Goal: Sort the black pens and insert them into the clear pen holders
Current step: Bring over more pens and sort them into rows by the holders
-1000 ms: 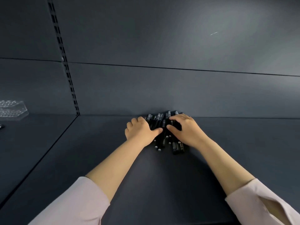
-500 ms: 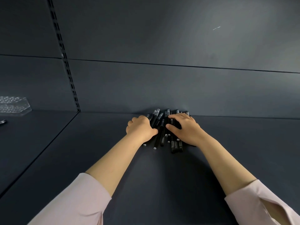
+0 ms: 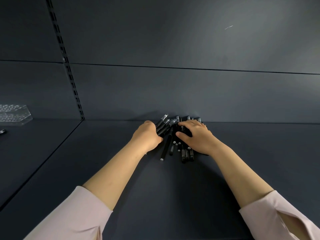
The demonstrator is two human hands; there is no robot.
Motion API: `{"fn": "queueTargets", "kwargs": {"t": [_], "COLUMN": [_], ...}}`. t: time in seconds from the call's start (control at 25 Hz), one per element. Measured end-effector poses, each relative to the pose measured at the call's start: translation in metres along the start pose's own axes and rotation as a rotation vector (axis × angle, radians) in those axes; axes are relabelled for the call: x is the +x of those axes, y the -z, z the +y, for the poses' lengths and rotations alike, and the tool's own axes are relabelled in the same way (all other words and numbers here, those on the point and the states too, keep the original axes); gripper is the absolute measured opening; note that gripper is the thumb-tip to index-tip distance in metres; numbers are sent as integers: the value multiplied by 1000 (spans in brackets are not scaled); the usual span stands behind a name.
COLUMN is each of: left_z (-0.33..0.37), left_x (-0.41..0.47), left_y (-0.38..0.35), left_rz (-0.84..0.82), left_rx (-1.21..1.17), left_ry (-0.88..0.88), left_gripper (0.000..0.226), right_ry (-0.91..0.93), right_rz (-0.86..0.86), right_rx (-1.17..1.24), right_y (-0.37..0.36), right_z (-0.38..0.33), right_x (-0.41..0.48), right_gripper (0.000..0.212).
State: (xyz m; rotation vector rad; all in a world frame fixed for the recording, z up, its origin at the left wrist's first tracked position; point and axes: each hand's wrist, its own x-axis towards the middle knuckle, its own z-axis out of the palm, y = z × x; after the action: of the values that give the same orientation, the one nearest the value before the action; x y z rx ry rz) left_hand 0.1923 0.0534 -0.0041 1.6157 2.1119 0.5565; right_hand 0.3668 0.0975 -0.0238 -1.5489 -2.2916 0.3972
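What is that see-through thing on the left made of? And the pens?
The holder looks like clear plastic, maybe acrylic: see-through, with shiny edges and rows of holes. The pens look like matte black plastic with pale grey end caps, though that is hard to confirm.

The scene is dim and low in contrast, dark grey throughout. A soft pool of light falls on the back wall (image 3: pixel 242 32) toward one o'clock, fading to near black at ten o'clock. Soft shadows spread on the shelf (image 3: pixel 173 196) beneath the forearms toward six o'clock. Wide-angle distortion bends the slotted rail (image 3: pixel 69 70) at ten o'clock. Edges look slightly soft; no glare.
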Motion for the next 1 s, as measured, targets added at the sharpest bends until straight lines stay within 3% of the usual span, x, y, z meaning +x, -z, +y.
{"fn": "queueTargets", "kwargs": {"t": [0.2, 0.36, 0.56, 0.76, 0.88, 1.0], "left_z": [0, -2, -3, -22, -56, -95], "left_x": [-2, -1, -4, -25, -49, -78], "left_y": [8, 5, 11, 45, 68, 96], "left_rz": [-44, 18, -23, -131, -150, -145], "left_rx": [3, 46, -70, -549, -813, -912], "left_ry": [8, -3, 61, 230, 278, 272], "left_gripper": [32, 25, 18, 82, 78, 52], "right_ry": [2, -4, -1, 33, 114, 82], "right_rz": [-4, 9, 12, 145, 170, -27], "right_rx": [2, 3, -9, -43, 229, 657], "right_y": [1, 1, 0, 4, 1, -12], "right_z": [-1, -2, -2, -14, -52, -127], "right_x": [0, -1, 0, -5, -12, -29], "right_gripper": [49, 49, 47, 43, 30, 20]}}
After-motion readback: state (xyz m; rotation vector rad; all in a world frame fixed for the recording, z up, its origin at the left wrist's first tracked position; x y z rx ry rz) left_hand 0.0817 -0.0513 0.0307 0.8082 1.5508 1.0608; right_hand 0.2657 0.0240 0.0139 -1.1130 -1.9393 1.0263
